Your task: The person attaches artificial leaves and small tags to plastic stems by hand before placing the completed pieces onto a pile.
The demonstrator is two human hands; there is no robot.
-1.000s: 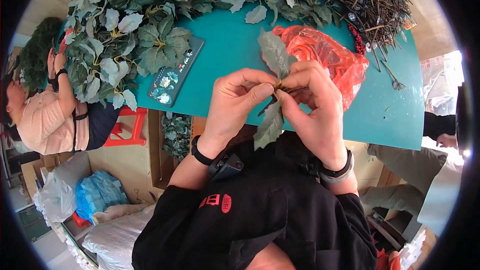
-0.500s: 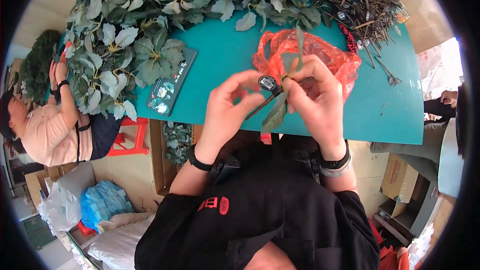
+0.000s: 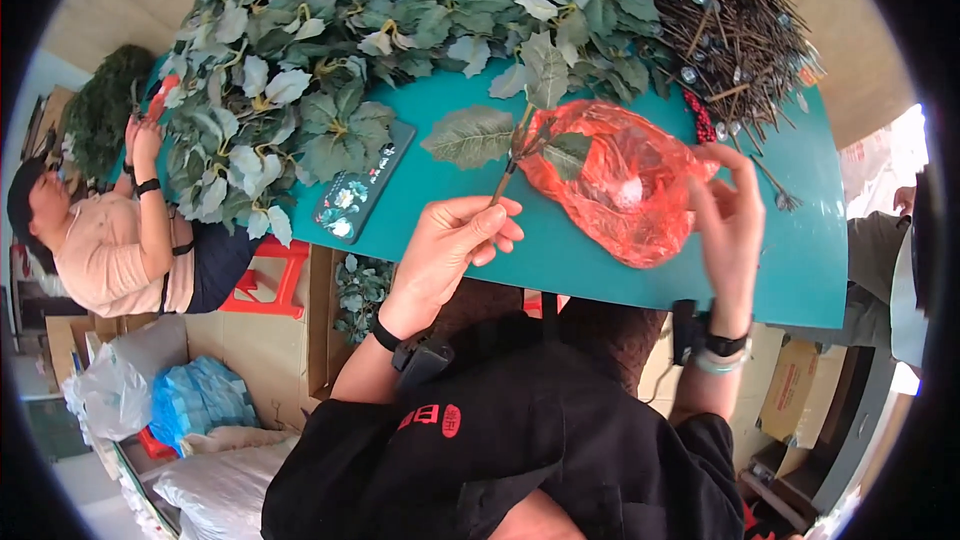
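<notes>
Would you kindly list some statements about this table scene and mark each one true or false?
1. The left hand holds a leafy sprig by its stem. True.
2. The right hand is at the right side of the red plastic bag. True.
3. The dark flower-printed board lies to the right of the red plastic bag. False: it lies to the left.
4. The tabletop is yellow. False: it is green.
5. A pile of brown twigs lies beyond the right hand. True.
</notes>
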